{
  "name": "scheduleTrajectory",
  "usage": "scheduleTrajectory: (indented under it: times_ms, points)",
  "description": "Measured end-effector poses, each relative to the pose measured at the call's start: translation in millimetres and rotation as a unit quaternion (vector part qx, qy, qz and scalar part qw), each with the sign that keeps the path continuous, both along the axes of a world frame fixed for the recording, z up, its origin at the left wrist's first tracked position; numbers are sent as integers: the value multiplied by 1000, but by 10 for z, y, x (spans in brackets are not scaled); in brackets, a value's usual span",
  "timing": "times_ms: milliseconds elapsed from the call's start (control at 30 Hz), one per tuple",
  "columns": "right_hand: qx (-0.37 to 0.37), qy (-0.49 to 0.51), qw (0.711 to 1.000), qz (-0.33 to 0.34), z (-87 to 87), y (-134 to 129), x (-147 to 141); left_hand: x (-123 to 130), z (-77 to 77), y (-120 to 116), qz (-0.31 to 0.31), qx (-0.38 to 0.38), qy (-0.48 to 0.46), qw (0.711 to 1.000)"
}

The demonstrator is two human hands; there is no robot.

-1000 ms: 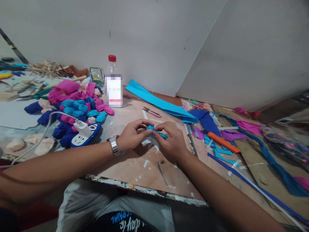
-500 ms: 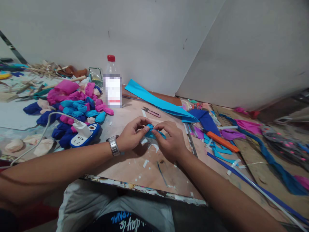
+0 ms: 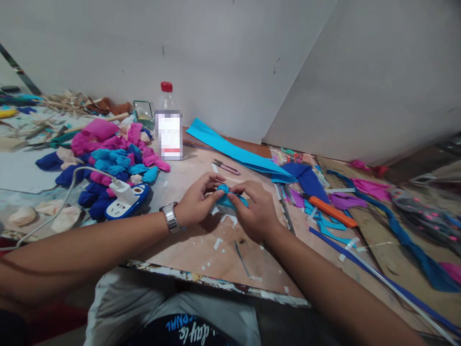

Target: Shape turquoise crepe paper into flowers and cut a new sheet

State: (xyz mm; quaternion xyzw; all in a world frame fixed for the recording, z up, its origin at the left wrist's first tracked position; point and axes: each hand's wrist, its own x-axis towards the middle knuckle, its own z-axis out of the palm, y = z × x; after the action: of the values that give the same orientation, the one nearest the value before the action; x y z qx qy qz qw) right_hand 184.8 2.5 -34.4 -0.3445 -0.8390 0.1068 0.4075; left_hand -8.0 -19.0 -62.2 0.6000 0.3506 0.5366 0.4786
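Observation:
Between my hands, just above the board, is a small blue rolled paper flower with a loose strip end trailing to the right. My left hand pinches its rolled head between thumb and fingers. On the strip side, my right hand grips the blue paper with thumb and fingertips. Behind the hands lies a pair of pink-handled thread snips. A folded bright blue strip stretches along the back of the board.
Blue, pink and cream rolled flowers are heaped at left, beside a power strip with a white cable. A red-capped bottle stands behind. An orange cutter and scraps lie at right.
Both hands keep their hold in nearly the same place. The fingers and the blue paper have shifted only slightly; nothing else has moved.

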Motion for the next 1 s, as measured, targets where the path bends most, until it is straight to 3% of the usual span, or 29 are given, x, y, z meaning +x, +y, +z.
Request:
scheduleTrajectory:
  times_ms: [233,567,1000]
  points:
    - [-17,9,1000,-17,-14,10,10,17,34,-10,-15,-31,-13,999]
    - [-15,9,1000,-18,1,1,4,22,77,-49,10,-15,24,1000]
    - [-10,11,1000,10,4,-5,0,13,84,-27,19,-44,4,999]
